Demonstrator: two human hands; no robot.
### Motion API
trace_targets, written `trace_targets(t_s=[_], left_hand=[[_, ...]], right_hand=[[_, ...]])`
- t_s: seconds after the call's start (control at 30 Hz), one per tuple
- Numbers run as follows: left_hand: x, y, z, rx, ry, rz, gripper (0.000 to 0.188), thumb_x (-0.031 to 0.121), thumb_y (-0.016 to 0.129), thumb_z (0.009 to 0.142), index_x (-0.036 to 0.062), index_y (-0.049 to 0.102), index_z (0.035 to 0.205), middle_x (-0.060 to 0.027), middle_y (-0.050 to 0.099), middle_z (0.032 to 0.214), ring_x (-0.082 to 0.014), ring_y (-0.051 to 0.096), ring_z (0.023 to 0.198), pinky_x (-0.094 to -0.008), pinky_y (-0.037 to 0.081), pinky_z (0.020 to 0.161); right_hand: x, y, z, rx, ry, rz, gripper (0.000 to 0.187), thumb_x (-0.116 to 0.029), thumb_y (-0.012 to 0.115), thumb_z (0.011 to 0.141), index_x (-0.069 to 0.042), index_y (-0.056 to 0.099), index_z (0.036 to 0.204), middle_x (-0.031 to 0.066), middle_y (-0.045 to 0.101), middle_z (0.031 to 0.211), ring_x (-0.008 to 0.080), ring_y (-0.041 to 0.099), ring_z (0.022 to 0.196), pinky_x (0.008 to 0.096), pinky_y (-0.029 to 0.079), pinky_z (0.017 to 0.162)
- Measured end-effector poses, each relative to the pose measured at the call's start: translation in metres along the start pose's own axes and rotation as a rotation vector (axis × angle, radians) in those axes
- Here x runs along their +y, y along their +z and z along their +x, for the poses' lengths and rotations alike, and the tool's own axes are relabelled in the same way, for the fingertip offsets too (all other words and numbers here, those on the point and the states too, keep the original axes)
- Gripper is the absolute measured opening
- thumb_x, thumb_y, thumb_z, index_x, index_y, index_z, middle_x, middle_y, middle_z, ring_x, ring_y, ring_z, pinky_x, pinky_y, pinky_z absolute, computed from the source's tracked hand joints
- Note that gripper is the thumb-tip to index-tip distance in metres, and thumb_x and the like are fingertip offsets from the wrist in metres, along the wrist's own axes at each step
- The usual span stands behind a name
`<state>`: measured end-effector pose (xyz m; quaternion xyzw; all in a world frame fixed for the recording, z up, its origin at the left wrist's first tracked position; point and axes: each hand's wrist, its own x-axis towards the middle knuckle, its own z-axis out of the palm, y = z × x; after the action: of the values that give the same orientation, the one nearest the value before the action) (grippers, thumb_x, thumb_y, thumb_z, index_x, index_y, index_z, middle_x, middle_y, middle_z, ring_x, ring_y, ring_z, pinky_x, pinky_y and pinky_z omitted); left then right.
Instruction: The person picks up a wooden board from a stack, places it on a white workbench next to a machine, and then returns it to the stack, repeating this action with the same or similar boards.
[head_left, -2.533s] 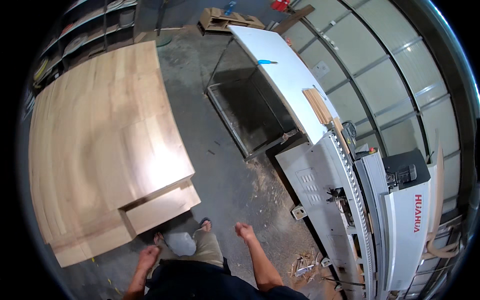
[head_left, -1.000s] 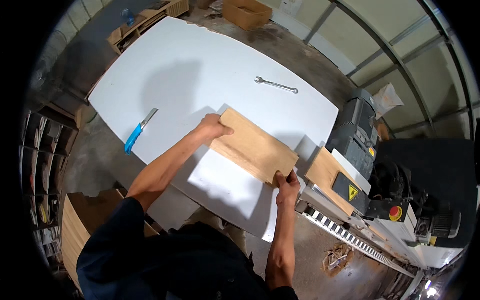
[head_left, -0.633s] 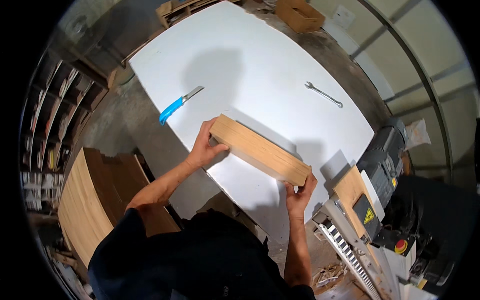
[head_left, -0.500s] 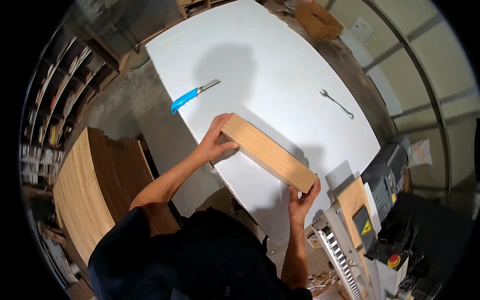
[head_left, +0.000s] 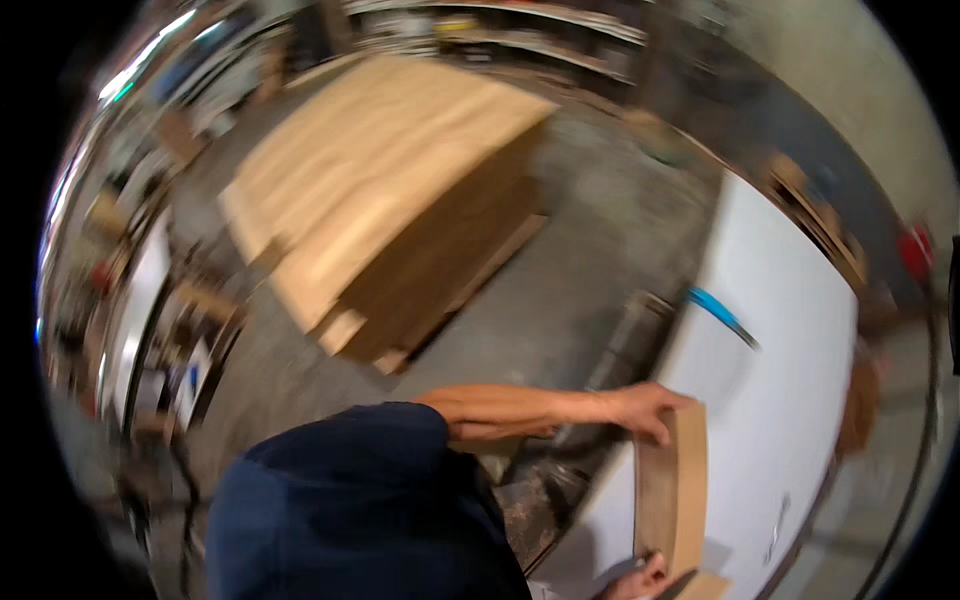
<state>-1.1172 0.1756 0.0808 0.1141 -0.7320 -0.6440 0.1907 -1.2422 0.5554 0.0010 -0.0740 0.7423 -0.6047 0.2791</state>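
**Both hands on a wooden board at the white table's edge**

At the far left, shelving and clutter smeared into motion blur, and nothing there could be told apart. Next came a tall stack of pale wooden panels (head_left: 385,190), flat and broad, with smooth light faces on top and darker brown layered edges down the side; it stood on the rough grey concrete floor (head_left: 560,290). Smaller offcuts lay at the foot of the stack.

Low in the middle, the person's dark blue sleeve (head_left: 350,500) filled the lower edge, soft and matte. From it the bare forearm reached rightward to the left hand (head_left: 648,408), whose fingers curled over the upper end of a wooden board (head_left: 675,495) and gripped it. The board was a narrow, long rectangle of light brown wood with fine grain, lying along the near edge of the white table (head_left: 790,400), whose top was smooth and plain. The right hand (head_left: 635,580) showed only in part at the lower edge, fingers closed against the board's lower end.

Further right on the table lay a slim tool with a blue handle (head_left: 715,310), well apart from the board.
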Motion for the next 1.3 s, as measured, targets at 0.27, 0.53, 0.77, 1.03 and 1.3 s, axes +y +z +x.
trace_targets(t_s=[0.27, 0.53, 0.77, 1.03, 1.3], left_hand=[[0.019, -0.040, -0.348, 0.668, -0.359, 0.246, 0.072, 0.024, 0.075, 0.066, 0.0131, 0.043, 0.130, -0.0130, 0.062, 0.107, -0.0218, 0.061, 0.094, -0.0326, 0.047, 0.083], [0.061, -0.041, -0.568, 1.093, -0.807, 0.145, 0.065, 0.021, 0.077, 0.065, 0.0089, 0.051, 0.124, -0.0109, 0.063, 0.108, -0.0200, 0.059, 0.096, -0.0303, 0.044, 0.088], [0.067, -0.142, -0.667, 1.161, -1.047, 0.201, 0.049, 0.020, 0.080, 0.060, 0.0058, 0.065, 0.104, -0.0097, 0.067, 0.091, -0.0201, 0.061, 0.084, -0.0322, 0.047, 0.077], [-0.001, -0.316, -0.734, 1.109, -1.121, 0.144, 0.042, 0.016, 0.078, 0.061, 0.0039, 0.066, 0.100, -0.0109, 0.067, 0.089, -0.0219, 0.062, 0.084, -0.0324, 0.047, 0.075], [-0.071, -0.424, -0.755, 1.017, -1.066, 0.204, 0.044, 0.016, 0.073, 0.065, 0.0003, 0.062, 0.105, -0.0166, 0.065, 0.092, -0.0286, 0.061, 0.087, -0.0341, 0.046, 0.079]], right_hand=[[-0.080, 0.165, -0.133, -0.448, -0.474, -0.410, 0.045, -0.021, 0.066, 0.082, 0.009, 0.053, 0.113, 0.0217, 0.058, 0.108, 0.0267, 0.055, 0.091, 0.0370, 0.048, 0.078], [-0.003, 0.301, -0.196, -1.139, -0.282, -0.301, 0.028, -0.009, 0.063, 0.075, 0.008, 0.057, 0.097, 0.0105, 0.062, 0.090, 0.0172, 0.056, 0.080, 0.0305, 0.045, 0.072], [0.061, 0.423, -0.277, -1.257, 0.134, -0.124, 0.030, 0.003, 0.061, 0.077, 0.006, 0.056, 0.106, 0.0102, 0.061, 0.099, 0.0161, 0.056, 0.084, 0.0286, 0.043, 0.079], [0.136, 0.573, -0.342, -1.032, 0.407, -0.127, 0.033, -0.001, 0.065, 0.078, 0.004, 0.056, 0.110, 0.0103, 0.061, 0.100, 0.0190, 0.058, 0.086, 0.0309, 0.047, 0.077], [0.153, 0.654, -0.381, -0.825, 0.556, -0.187, 0.036, -0.005, 0.069, 0.076, 0.003, 0.057, 0.109, 0.0094, 0.061, 0.102, 0.0200, 0.058, 0.089, 0.0338, 0.048, 0.079]])
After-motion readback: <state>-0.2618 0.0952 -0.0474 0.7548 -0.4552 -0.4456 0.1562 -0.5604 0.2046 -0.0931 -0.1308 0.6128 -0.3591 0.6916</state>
